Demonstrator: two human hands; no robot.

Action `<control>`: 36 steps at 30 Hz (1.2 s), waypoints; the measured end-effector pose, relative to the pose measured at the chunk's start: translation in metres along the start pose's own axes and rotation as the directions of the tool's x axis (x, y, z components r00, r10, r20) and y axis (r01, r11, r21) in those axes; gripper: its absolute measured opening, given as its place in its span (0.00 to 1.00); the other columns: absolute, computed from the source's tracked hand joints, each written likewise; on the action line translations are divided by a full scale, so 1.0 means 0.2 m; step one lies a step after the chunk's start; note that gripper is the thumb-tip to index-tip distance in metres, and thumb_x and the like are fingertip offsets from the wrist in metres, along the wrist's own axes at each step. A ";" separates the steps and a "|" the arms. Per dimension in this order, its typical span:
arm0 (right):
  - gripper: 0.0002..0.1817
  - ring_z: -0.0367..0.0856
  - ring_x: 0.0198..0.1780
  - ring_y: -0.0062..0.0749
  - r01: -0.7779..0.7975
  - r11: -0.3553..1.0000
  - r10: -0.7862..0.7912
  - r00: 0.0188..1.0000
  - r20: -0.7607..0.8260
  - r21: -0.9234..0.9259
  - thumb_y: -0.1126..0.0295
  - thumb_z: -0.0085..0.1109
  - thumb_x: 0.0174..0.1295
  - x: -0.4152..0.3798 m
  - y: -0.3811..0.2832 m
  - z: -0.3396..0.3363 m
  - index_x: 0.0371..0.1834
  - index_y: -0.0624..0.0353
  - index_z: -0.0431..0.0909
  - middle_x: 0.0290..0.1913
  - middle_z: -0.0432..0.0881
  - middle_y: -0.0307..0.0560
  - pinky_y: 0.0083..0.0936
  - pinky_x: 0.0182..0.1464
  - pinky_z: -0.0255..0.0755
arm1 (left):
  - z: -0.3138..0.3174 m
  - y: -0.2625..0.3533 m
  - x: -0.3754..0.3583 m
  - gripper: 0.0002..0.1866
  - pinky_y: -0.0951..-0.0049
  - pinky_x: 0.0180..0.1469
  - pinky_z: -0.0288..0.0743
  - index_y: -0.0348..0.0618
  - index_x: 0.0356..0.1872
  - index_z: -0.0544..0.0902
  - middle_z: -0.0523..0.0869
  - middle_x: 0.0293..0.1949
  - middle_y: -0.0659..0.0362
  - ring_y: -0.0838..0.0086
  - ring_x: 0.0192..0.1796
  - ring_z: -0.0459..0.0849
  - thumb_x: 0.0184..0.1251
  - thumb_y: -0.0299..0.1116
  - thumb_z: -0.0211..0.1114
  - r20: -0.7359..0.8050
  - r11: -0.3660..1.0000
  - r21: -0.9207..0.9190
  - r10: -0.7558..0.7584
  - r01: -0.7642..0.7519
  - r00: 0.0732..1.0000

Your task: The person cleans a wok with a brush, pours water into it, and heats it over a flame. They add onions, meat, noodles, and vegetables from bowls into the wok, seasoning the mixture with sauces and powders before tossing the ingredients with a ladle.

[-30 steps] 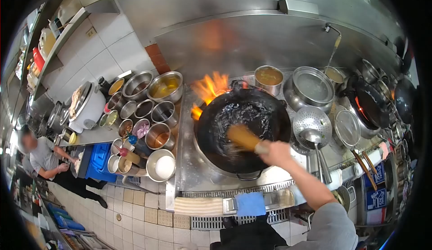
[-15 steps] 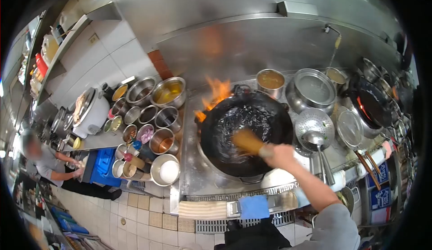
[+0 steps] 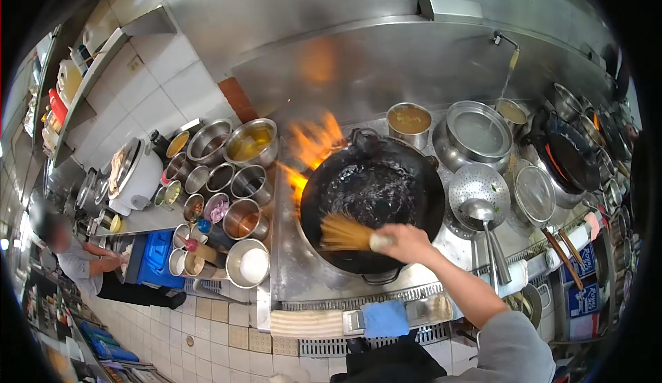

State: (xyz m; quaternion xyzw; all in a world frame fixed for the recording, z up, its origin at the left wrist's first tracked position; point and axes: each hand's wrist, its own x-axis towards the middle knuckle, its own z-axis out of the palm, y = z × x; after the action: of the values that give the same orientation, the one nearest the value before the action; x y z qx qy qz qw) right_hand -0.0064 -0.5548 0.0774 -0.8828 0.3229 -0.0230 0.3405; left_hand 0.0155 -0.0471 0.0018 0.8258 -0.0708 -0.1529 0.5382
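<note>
My right hand [image 3: 405,243] is closed round the pale handle end of a bamboo wok brush [image 3: 345,233]. The brush's splayed bristles lie against the lower left inside of a large black wok [image 3: 424,197]. Dark, rippling liquid [image 3: 376,188] covers the wok's bottom. Orange flames [image 3: 314,147] rise past the wok's left rim. My left hand is out of view.
Left of the wok stand several metal pots, among them one with white contents [image 3: 254,264] and a bowl of yellow liquid [image 3: 251,145]. On the right are a perforated skimmer [image 3: 477,184], a ladle [image 3: 478,210] and a lidded pot [image 3: 477,133]. Another person [image 3: 86,262] works far left.
My right hand has swept the brush left and down, from the wok's middle to its lower left wall. The flames at the left rim have grown larger.
</note>
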 end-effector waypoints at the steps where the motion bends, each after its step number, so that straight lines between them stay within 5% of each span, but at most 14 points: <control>1: 0.25 0.85 0.53 0.50 -0.015 1.000 0.016 0.997 -0.073 0.009 0.48 0.63 0.57 0.12 0.00 0.03 0.57 0.41 0.82 0.49 0.87 0.51 0.42 0.55 0.77 | 0.00 -0.06 0.00 0.26 0.62 0.49 0.77 0.42 0.63 0.71 0.77 0.48 0.52 0.64 0.50 0.76 0.65 0.36 0.65 0.092 0.964 0.188 0.172 -0.187 0.981; 4: 0.24 0.84 0.54 0.52 -0.179 0.912 0.293 0.914 -0.282 0.369 0.48 0.63 0.58 0.45 -0.06 0.22 0.57 0.42 0.82 0.49 0.87 0.54 0.44 0.55 0.76 | 0.04 -0.17 0.17 0.23 0.58 0.52 0.76 0.40 0.58 0.74 0.77 0.47 0.48 0.59 0.51 0.77 0.64 0.34 0.66 0.267 0.916 0.321 0.158 -0.242 0.951; 5: 0.26 0.83 0.54 0.53 -0.135 0.882 0.280 0.921 -0.272 0.452 0.49 0.65 0.57 0.43 -0.07 0.25 0.58 0.43 0.81 0.48 0.87 0.56 0.44 0.56 0.76 | 0.07 -0.06 0.17 0.22 0.58 0.51 0.76 0.40 0.58 0.74 0.77 0.47 0.48 0.58 0.51 0.77 0.64 0.34 0.66 0.184 0.992 0.123 -0.024 0.002 0.983; 7: 0.27 0.84 0.52 0.55 0.100 0.958 -0.034 0.970 -0.240 0.268 0.48 0.66 0.56 0.29 0.00 0.29 0.59 0.42 0.81 0.46 0.87 0.56 0.45 0.56 0.76 | 0.18 0.27 0.18 0.22 0.57 0.50 0.78 0.40 0.57 0.74 0.76 0.47 0.47 0.57 0.51 0.77 0.63 0.34 0.66 0.146 0.838 -0.317 -0.419 0.443 0.896; 10: 0.26 0.86 0.49 0.53 0.129 0.990 -0.130 0.991 -0.014 -0.065 0.49 0.65 0.57 -0.07 0.09 0.04 0.60 0.38 0.81 0.45 0.88 0.54 0.45 0.53 0.78 | 0.14 0.15 0.14 0.23 0.59 0.42 0.82 0.39 0.58 0.73 0.75 0.49 0.48 0.58 0.49 0.78 0.63 0.34 0.66 0.067 0.838 -0.350 -0.424 0.419 0.903; 12: 0.24 0.87 0.47 0.50 0.050 0.948 -0.050 0.999 0.009 -0.314 0.50 0.63 0.57 -0.10 0.16 -0.15 0.58 0.38 0.81 0.44 0.88 0.52 0.45 0.51 0.79 | 0.07 -0.02 0.09 0.24 0.64 0.37 0.82 0.38 0.59 0.72 0.75 0.50 0.49 0.62 0.47 0.79 0.64 0.35 0.65 0.053 0.975 0.136 0.170 -0.176 0.984; 13: 0.23 0.87 0.47 0.49 -0.031 0.904 0.025 0.999 -0.020 -0.427 0.50 0.63 0.57 -0.05 0.18 -0.26 0.57 0.39 0.82 0.44 0.88 0.51 0.45 0.50 0.80 | 0.05 -0.07 0.08 0.24 0.66 0.35 0.83 0.38 0.60 0.72 0.74 0.51 0.50 0.63 0.47 0.79 0.65 0.35 0.64 0.167 0.809 0.357 0.436 -0.467 0.884; 16: 0.19 0.87 0.46 0.49 -0.152 0.959 0.072 0.945 -0.318 -0.237 0.52 0.62 0.57 0.35 0.31 -0.29 0.50 0.45 0.84 0.43 0.88 0.50 0.46 0.49 0.80 | 0.14 0.07 0.15 0.24 0.66 0.37 0.81 0.35 0.58 0.73 0.76 0.50 0.51 0.64 0.45 0.80 0.64 0.35 0.65 0.061 0.868 -0.266 -0.418 0.419 0.906; 23: 0.22 0.87 0.44 0.54 0.166 0.983 -0.183 0.942 -0.282 -0.083 0.53 0.63 0.57 0.20 0.04 0.22 0.53 0.47 0.82 0.39 0.87 0.59 0.49 0.48 0.79 | 0.31 0.30 0.24 0.26 0.65 0.44 0.82 0.36 0.61 0.74 0.80 0.48 0.50 0.61 0.47 0.81 0.62 0.33 0.66 0.148 0.903 -0.290 -0.285 0.318 0.947; 25: 0.22 0.87 0.40 0.54 0.125 0.971 -0.138 0.989 -0.049 -0.206 0.53 0.62 0.57 -0.05 0.03 0.09 0.54 0.45 0.81 0.37 0.87 0.57 0.49 0.46 0.80 | 0.17 -0.13 0.22 0.29 0.61 0.53 0.80 0.36 0.62 0.73 0.80 0.50 0.48 0.56 0.52 0.79 0.59 0.33 0.68 0.161 0.989 -0.052 -0.130 0.140 0.978; 29: 0.18 0.88 0.34 0.50 0.039 0.872 -0.165 0.962 -0.218 -0.487 0.55 0.60 0.58 0.02 0.31 -0.19 0.50 0.46 0.83 0.31 0.87 0.54 0.45 0.39 0.81 | 0.10 -0.26 0.13 0.32 0.55 0.69 0.69 0.35 0.63 0.73 0.79 0.58 0.42 0.49 0.63 0.75 0.55 0.30 0.71 0.226 0.864 0.353 0.293 -0.358 0.929; 32: 0.13 0.89 0.37 0.48 -0.112 0.942 -0.030 0.910 -0.413 -0.315 0.59 0.59 0.57 0.40 0.34 -0.31 0.39 0.52 0.86 0.35 0.88 0.55 0.43 0.40 0.82 | 0.28 0.08 0.13 0.34 0.54 0.73 0.62 0.34 0.64 0.73 0.77 0.62 0.38 0.49 0.67 0.73 0.54 0.31 0.73 0.258 0.917 0.247 0.249 -0.312 0.934; 34: 0.11 0.89 0.38 0.49 -0.150 0.972 0.041 0.867 -0.497 -0.181 0.62 0.59 0.55 0.56 0.22 -0.18 0.34 0.55 0.87 0.35 0.88 0.54 0.43 0.41 0.82 | 0.44 -0.09 0.36 0.35 0.54 0.70 0.65 0.33 0.65 0.72 0.76 0.61 0.35 0.46 0.66 0.74 0.56 0.35 0.73 0.280 1.000 -0.011 -0.016 0.019 0.960; 36: 0.10 0.89 0.37 0.48 -0.101 0.983 0.020 0.891 -0.453 -0.155 0.66 0.59 0.51 0.48 0.05 -0.03 0.31 0.57 0.86 0.34 0.88 0.55 0.42 0.40 0.82 | 0.75 0.32 0.43 0.20 0.66 0.44 0.82 0.34 0.55 0.76 0.85 0.43 0.53 0.66 0.42 0.86 0.63 0.29 0.67 0.294 0.780 -0.539 -0.178 0.317 0.939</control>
State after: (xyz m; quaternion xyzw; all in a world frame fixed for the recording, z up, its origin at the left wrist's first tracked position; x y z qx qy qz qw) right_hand 0.0628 -0.6202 0.0580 -0.8693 0.4211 -0.1872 0.1787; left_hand 0.0504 -0.2284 -0.0124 0.6016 0.0277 -0.3301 0.7269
